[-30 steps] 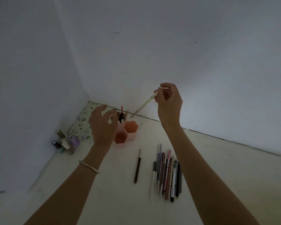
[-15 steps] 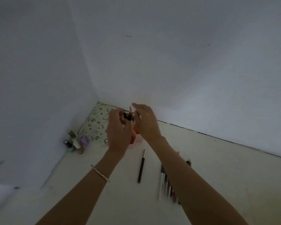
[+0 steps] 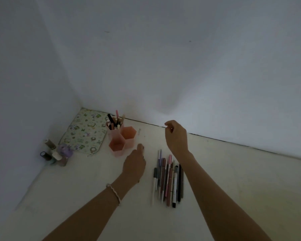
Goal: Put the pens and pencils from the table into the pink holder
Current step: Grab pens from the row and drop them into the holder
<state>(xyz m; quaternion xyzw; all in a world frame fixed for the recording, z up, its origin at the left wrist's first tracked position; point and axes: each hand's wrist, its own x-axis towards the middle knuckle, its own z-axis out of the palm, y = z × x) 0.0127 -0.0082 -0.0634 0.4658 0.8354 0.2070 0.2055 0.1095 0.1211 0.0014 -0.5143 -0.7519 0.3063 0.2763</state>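
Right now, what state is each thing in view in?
pink holder: upright, back cell filled with pens, two front cells empty
pens on table: lying flat in a bundle
left hand: lowered to the table, grip hidden
right hand: raised, loosely curled, empty
small bottles: clustered in the corner

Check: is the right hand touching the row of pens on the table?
Apart. The head view shows the right hand raised beyond the pens, bare table visible between them.
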